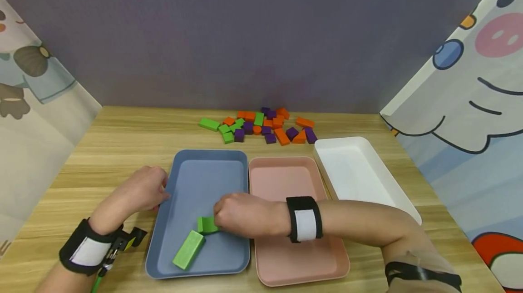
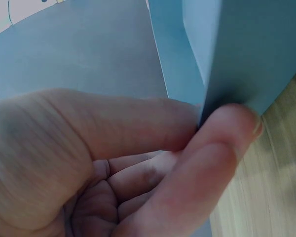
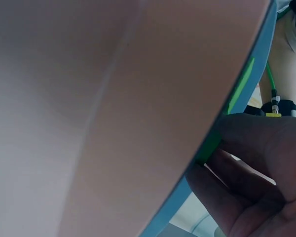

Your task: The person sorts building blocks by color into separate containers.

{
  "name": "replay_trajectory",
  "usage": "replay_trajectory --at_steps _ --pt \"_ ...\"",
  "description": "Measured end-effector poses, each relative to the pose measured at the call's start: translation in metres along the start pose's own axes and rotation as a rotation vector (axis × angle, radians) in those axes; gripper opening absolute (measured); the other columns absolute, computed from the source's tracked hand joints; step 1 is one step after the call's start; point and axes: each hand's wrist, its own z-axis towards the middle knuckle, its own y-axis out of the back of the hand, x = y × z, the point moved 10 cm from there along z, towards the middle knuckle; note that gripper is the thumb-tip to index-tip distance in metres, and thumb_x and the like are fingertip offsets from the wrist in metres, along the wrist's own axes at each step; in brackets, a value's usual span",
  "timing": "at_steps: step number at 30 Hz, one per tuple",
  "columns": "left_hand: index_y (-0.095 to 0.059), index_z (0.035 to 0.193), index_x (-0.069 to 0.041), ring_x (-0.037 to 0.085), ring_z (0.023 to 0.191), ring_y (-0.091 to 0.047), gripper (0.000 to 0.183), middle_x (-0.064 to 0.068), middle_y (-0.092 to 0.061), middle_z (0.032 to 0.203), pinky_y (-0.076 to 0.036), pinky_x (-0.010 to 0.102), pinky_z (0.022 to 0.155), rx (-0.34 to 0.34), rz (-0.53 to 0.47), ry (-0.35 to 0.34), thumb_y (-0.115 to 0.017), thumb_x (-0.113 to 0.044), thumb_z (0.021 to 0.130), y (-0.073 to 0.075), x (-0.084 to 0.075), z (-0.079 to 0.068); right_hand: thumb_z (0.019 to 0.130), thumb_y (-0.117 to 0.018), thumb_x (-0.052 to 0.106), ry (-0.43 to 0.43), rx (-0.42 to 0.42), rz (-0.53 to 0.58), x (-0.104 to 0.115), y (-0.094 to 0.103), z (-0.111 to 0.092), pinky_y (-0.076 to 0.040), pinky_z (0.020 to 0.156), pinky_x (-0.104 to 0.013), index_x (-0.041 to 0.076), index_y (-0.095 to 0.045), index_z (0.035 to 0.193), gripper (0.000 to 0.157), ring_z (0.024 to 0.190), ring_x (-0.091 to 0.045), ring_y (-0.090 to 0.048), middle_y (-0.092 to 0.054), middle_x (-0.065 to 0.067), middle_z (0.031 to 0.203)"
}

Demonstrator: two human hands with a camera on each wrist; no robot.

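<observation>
In the head view the left hand is at the left side of the blue tray. Thumb and forefinger pinch the tray's rim in the left wrist view. Reaching across from the right, the right hand is over the same tray and holds a green block whose upper edge looks curved in. The right wrist view shows that block between thumb and fingers, partly hidden by the pink tray's wall. A longer green block lies slanted in the blue tray, just beside the held one.
A pink tray adjoins the blue one, under the right forearm. Further right stands a white tray, set at an angle. Several orange, purple and green blocks lie scattered behind the trays, before a grey panel.
</observation>
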Motion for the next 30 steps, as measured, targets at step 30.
replay_trajectory --at_steps 30 --pt "-0.059 0.076 -0.001 0.012 0.045 -0.052 0.009 -0.002 -0.057 0.046 -0.041 0.027 0.054 0.021 -0.018 0.016 -0.065 -0.006 0.080 -0.001 0.001 -0.001 0.088 -0.067 0.023 -0.220 -0.193 0.001 -0.102 0.051 -0.006 -0.052 0.083 -0.023 0.014 -0.073 0.102 0.018 0.092 -0.010 -0.063 -0.071 0.002 0.099"
